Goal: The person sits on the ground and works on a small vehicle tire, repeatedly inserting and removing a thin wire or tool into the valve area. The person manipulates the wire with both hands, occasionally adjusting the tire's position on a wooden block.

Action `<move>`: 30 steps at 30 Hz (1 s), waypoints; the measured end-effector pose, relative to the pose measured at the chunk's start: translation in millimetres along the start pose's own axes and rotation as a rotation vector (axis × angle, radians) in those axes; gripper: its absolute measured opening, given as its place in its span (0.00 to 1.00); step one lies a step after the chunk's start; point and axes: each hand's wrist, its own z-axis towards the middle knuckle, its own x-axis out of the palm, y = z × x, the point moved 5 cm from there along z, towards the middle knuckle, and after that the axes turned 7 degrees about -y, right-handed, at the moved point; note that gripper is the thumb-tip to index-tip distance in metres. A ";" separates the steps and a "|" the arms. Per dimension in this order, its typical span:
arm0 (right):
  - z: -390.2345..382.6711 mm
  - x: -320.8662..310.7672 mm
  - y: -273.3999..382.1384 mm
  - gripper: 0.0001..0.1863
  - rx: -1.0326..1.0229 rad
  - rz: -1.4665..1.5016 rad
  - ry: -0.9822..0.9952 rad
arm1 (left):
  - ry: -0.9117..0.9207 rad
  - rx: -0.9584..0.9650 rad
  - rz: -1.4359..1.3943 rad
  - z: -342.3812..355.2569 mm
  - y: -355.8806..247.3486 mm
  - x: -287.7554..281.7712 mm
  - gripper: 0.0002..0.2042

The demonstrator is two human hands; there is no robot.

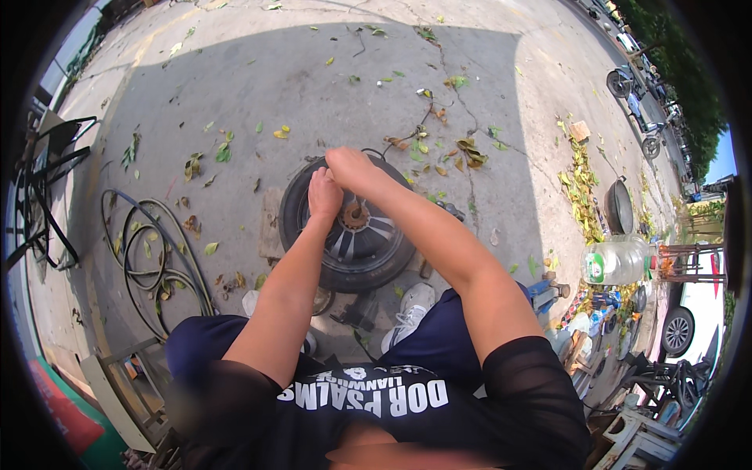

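Note:
A wheel with a black tyre (pixel 291 227) lies flat on the ground in front of my feet. Its dark hub has silver spokes and a rusty toothed centre (pixel 355 217) with a short axle standing up. My left hand (pixel 323 193) is closed at the wheel's far-left side, above the rim. Just beyond it, and touching or nearly touching it, my right hand (pixel 349 168) is closed over the tyre's far edge. Whatever the fingers grip is hidden beneath both hands. A thin black cable (pixel 374 151) shows by the tyre's far edge.
A coiled hose (pixel 160 270) lies to the left, near a black metal frame (pixel 55 188). Dark tools (pixel 360 312) sit between my shoes (pixel 411 313). At right are a black pan (pixel 620 205), a large clear bottle (pixel 615 263) and clutter. Leaves dot the concrete.

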 end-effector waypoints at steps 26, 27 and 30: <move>0.1 -5.8 -15.2 0.11 0.070 -0.067 -0.028 | 0.036 -0.023 0.030 3.8 -7.3 -5.0 0.05; 0.5 -3.7 -15.9 0.11 0.029 -0.099 -0.027 | 0.050 -0.020 0.033 4.3 -9.3 -4.6 0.05; 0.3 -3.0 -10.4 0.09 -0.043 -0.168 -0.032 | 0.080 -0.020 0.054 3.6 -8.8 -4.9 0.06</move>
